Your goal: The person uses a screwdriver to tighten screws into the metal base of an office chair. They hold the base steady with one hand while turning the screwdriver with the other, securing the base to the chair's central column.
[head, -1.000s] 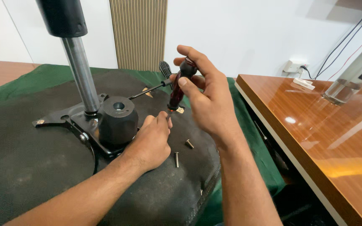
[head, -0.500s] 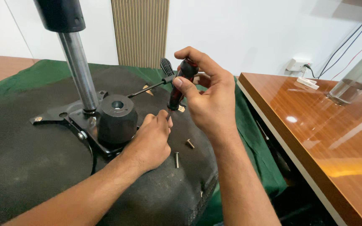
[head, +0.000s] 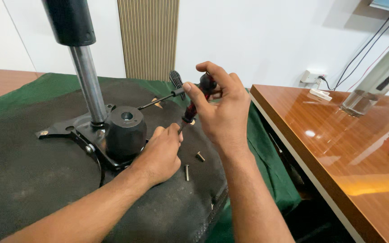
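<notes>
above the black underside of an upturned chair seat [head: 32, 180], my right hand [head: 219, 112] has its fingers closed around the black-and-red handle of a screwdriver [head: 193, 104], tilted, tip down beside my left hand [head: 158, 153]. left fingers are curled against the seat by the black mechanism [head: 124, 135]; whether they pinch anything i cannot tell. two loose screws [head: 187, 172] lie just right of that hand; a wooden worktop [head: 338, 157] stands farther right.

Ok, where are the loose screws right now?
Head view: two loose screws lie on the black seat underside, right of the left hand, below the right hand.
</notes>
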